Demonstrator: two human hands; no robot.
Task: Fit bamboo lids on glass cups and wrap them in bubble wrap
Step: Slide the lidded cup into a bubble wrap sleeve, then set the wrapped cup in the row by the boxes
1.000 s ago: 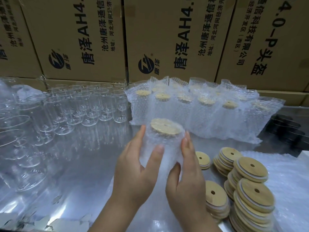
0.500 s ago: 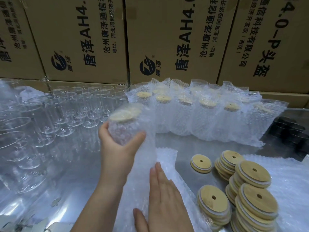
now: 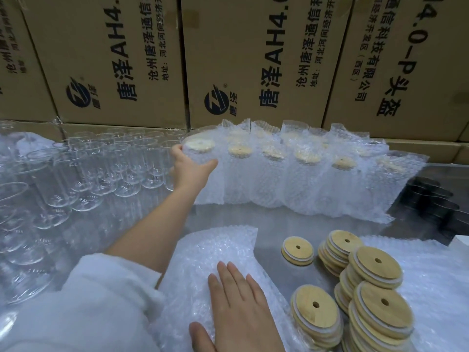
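**Two hands at a packing table, one wrapped cup held at the row's left end**

Far left: dozens of bare glass cups (image 3: 83,174) stand upright, no lids, packed close on a steel table (image 3: 266,219). Brown cardboard boxes (image 3: 114,59) w/ printed text wall off the back. My white sleeve (image 3: 88,301) fills the lower left, and the arm reaches fwd.

My left hand (image 3: 189,166) grasps a wrapped cup (image 3: 200,152), thumb and fingers curled round its upper body just under the lid. That cup is upright at the left end of the row of wrapped cups (image 3: 304,179). I can't tell if its base is on the table.

Centre, near me: a bubble wrap sheet (image 3: 215,250) lies flat. My right hand (image 3: 241,308) rests on it palm down, fingers straight, holding nothing.

Right: bamboo lids (image 3: 375,270) sit in leaning stacks, w/ one single lid (image 3: 297,250) apart from them.

Handling, my guess: the cup is prob. light, but it's glass, so fragile. The wrap is soft and slick and may slide on the glass. Best grip is round the body w/ a firm squeeze. Don't lift by the loose frill at the top, nor by the lid, which may only be pressed in.
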